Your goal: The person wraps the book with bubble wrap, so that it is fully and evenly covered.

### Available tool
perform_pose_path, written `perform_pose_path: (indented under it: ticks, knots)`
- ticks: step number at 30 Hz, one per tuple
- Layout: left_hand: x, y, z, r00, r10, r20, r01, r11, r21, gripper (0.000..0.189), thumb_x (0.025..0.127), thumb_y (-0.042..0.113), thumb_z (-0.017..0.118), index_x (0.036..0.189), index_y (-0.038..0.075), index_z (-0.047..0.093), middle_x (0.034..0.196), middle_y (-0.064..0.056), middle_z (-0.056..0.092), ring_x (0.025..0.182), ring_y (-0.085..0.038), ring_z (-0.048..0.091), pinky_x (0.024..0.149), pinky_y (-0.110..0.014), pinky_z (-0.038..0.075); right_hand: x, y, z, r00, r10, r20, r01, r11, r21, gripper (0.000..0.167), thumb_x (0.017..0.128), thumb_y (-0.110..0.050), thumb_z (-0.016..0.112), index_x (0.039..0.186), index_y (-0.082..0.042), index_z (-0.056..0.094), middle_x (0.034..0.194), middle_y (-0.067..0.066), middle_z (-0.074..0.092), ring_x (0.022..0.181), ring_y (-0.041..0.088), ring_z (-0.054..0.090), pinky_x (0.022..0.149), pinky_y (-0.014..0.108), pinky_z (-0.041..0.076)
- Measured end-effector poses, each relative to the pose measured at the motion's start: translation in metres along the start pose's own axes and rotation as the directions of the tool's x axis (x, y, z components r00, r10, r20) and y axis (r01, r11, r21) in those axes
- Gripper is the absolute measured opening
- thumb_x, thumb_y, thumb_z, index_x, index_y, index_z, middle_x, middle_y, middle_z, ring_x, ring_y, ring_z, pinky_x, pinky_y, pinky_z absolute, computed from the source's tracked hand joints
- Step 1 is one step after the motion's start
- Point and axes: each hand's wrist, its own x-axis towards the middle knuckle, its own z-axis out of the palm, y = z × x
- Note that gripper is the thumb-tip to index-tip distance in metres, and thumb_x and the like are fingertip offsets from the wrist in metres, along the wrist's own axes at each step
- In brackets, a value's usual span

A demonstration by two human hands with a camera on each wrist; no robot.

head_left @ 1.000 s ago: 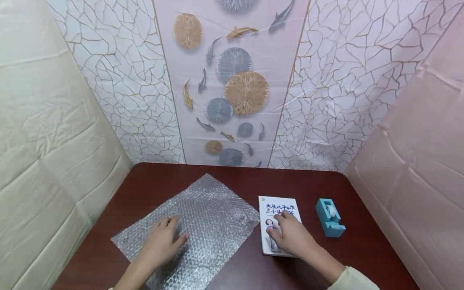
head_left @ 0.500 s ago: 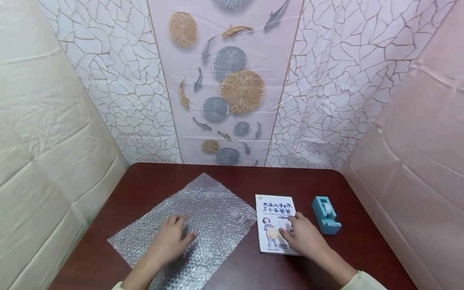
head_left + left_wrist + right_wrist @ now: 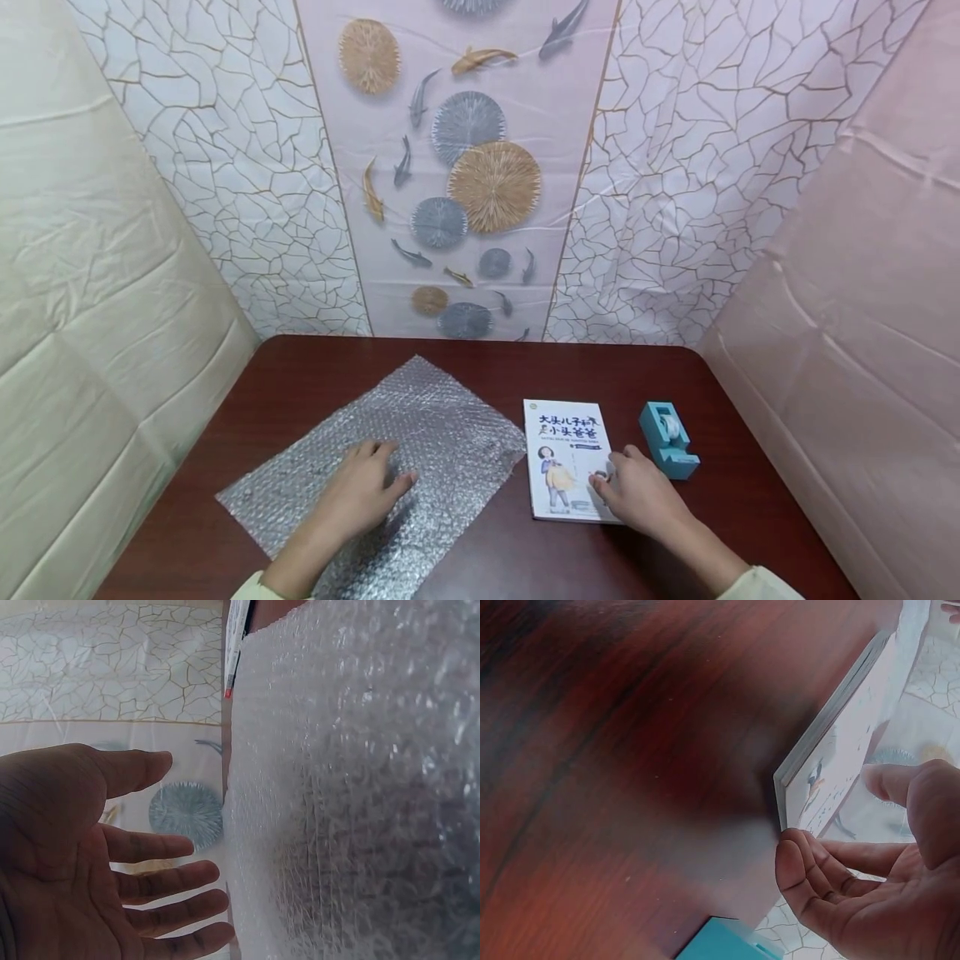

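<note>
A sheet of clear bubble wrap [image 3: 450, 450] lies flat on the table, turned cornerwise. My left hand [image 3: 358, 493] hovers over it, fingers spread and holding nothing; the left wrist view shows the palm [image 3: 60, 840] and straight fingers apart from the sheet. To the right lies a white paperback book [image 3: 562, 450] with blue Chinese title characters and a cartoon figure on its cover. At its right edge is my right hand [image 3: 643, 496], thumb over the cover. In the right wrist view the bent fingertips [image 3: 789, 859] are right at the book's edge, the thumb apart from them.
A teal tape dispenser [image 3: 669, 442] with a roll of clear tape stands right of the book. The dark red table [image 3: 480, 550] meets a patterned cloth wall [image 3: 450, 208] at the back. Pale cloth hangs on both sides.
My right hand has drawn back from over the cover to the book's right edge, uncovering the title. My left hand has shifted slightly right over the wrap. The view has turned a little.
</note>
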Motion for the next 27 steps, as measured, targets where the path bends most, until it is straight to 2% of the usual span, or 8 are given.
perform_pose_path:
  ticks: [6, 10, 12, 16, 21, 27]
  knots:
    - [0.003, 0.006, 0.003, 1.000, 0.030, 0.000, -0.030, 0.999, -0.024, 0.063, 0.103, 0.040, 0.077, 0.145, -0.005, 0.065, 0.143, -0.030, 0.066, 0.138, -0.057, 0.058, 0.118, -0.074, 0.045, -0.001, 0.006, 0.003, 0.998, 0.042, 0.049, -0.042, 0.999, -0.001, 0.059, 0.099, -0.037, 0.083, 0.127, 0.013, 0.071, 0.109, 0.020, 0.068, 0.087, 0.023, 0.063, 0.083, 0.049, 0.063]
    - [0.007, 0.013, 0.008, 0.999, 0.052, 0.005, -0.052, 0.998, -0.026, 0.064, 0.103, 0.041, 0.077, 0.145, -0.006, 0.065, 0.143, -0.030, 0.066, 0.140, -0.054, 0.059, 0.121, -0.071, 0.044, -0.003, 0.009, 0.003, 0.999, 0.033, 0.040, -0.033, 0.999, 0.006, 0.063, 0.099, -0.037, 0.082, 0.132, 0.015, 0.068, 0.115, 0.024, 0.069, 0.094, 0.026, 0.068, 0.089, 0.055, 0.064]
    - [0.010, 0.018, 0.010, 0.998, 0.066, 0.008, -0.066, 0.998, -0.021, 0.064, 0.103, 0.041, 0.077, 0.146, -0.005, 0.065, 0.144, -0.030, 0.066, 0.140, -0.054, 0.059, 0.118, -0.071, 0.047, -0.004, 0.011, 0.002, 0.999, 0.030, 0.028, -0.030, 0.999, 0.012, 0.062, 0.099, -0.036, 0.082, 0.132, 0.016, 0.068, 0.116, 0.025, 0.069, 0.096, 0.028, 0.070, 0.091, 0.056, 0.063]
    - [0.017, 0.031, 0.012, 0.994, 0.108, 0.017, -0.107, 0.993, -0.041, 0.064, 0.103, 0.041, 0.077, 0.145, -0.005, 0.065, 0.147, -0.032, 0.065, 0.141, -0.055, 0.058, 0.119, -0.071, 0.046, -0.005, 0.015, 0.002, 1.000, 0.026, 0.017, -0.026, 1.000, 0.017, 0.060, 0.099, -0.034, 0.083, 0.130, 0.016, 0.069, 0.115, 0.026, 0.070, 0.099, 0.031, 0.071, 0.090, 0.058, 0.063]
    - [0.024, 0.047, 0.017, 0.988, 0.151, 0.039, -0.148, 0.988, -0.052, 0.061, 0.103, 0.039, 0.077, 0.143, -0.006, 0.067, 0.144, -0.031, 0.066, 0.140, -0.054, 0.059, 0.118, -0.069, 0.048, -0.005, 0.016, 0.004, 0.998, 0.040, 0.044, -0.041, 0.999, 0.023, 0.057, 0.100, -0.034, 0.082, 0.130, 0.013, 0.070, 0.114, 0.026, 0.073, 0.101, 0.031, 0.072, 0.093, 0.059, 0.062]
    - [0.029, 0.062, 0.023, 0.980, 0.183, 0.082, -0.179, 0.982, -0.058, 0.059, 0.104, 0.040, 0.075, 0.140, -0.007, 0.068, 0.141, -0.030, 0.068, 0.139, -0.054, 0.060, 0.115, -0.069, 0.050, -0.007, 0.018, 0.005, 0.997, 0.038, 0.060, -0.040, 0.999, 0.028, 0.056, 0.100, -0.035, 0.083, 0.126, 0.012, 0.071, 0.107, 0.023, 0.074, 0.096, 0.028, 0.070, 0.087, 0.057, 0.062]
